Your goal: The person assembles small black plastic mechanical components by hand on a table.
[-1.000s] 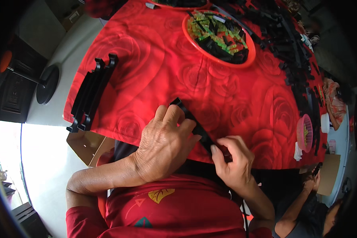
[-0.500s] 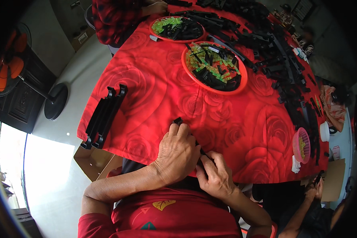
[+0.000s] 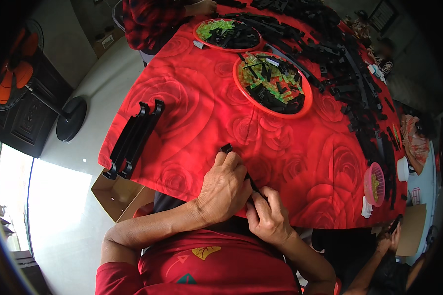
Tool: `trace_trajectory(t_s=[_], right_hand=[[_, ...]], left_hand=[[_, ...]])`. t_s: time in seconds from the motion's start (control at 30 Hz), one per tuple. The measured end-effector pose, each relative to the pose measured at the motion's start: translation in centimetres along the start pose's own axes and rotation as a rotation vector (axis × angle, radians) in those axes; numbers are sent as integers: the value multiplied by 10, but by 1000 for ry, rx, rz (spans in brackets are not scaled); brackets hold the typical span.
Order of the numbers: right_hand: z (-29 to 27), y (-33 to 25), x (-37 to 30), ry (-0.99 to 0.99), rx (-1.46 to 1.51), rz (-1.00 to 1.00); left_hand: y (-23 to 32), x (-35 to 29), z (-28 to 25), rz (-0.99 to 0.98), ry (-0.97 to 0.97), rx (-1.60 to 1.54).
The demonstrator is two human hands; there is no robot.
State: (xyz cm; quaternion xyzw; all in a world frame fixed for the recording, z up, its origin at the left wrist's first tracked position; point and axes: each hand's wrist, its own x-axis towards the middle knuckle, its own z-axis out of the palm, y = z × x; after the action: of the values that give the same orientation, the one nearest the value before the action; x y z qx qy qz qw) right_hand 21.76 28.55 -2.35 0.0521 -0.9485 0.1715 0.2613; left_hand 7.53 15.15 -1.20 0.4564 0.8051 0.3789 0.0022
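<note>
A long black plastic strip [image 3: 226, 148] lies at the table's front edge, mostly hidden under my hands. My left hand [image 3: 224, 184] is closed over its middle, and the strip's hooked far end sticks out past the knuckles. Closer to my body, my right hand [image 3: 269, 216] pinches the near part between thumb and fingers. Whatever small piece may be under the fingertips is hidden. Two similar black strips with hooked ends [image 3: 142, 140] lie side by side at the table's left edge.
A red tablecloth with roses [image 3: 192, 113] covers the table. An orange-rimmed tray [image 3: 307, 105] holds black and yellow-green pieces; another tray [image 3: 198, 37] stands behind it. Black strips [image 3: 357, 93] pile up at the right, near a pink basket [image 3: 368, 189]. Other people sit around the table.
The whole view has shifted slightly, with the trays now a little farther right. Both my hands keep their hold on the black strip, almost unmoved.
</note>
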Motion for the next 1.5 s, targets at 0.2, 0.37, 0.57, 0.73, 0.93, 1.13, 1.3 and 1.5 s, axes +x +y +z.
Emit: trace_trajectory(t_s=[0.2, 0.37, 0.57, 0.73, 0.93, 1.13, 1.3, 1.5], right_hand=[[1, 1, 0, 9, 16, 7], [1, 1, -2, 17, 26, 16], [2, 1, -1, 19, 28, 4], [2, 2, -1, 16, 29, 6], [1, 3, 0, 18, 30, -25], [0, 1, -2, 21, 37, -20], [0, 1, 0, 12, 42, -20], [-13, 9, 4, -21, 20, -19]], left_hand=[[-1, 1, 1, 4, 13, -31], [-1, 0, 2, 12, 23, -25], [-2, -1, 1, 6, 30, -46], [-1, 0, -2, -4, 10, -47], [-1, -3, -3, -13, 8, -64], [-1, -2, -5, 1, 20, -52], [-2, -2, -8, -18, -2, -44], [-4, 4, -24, 36, -178, -44]])
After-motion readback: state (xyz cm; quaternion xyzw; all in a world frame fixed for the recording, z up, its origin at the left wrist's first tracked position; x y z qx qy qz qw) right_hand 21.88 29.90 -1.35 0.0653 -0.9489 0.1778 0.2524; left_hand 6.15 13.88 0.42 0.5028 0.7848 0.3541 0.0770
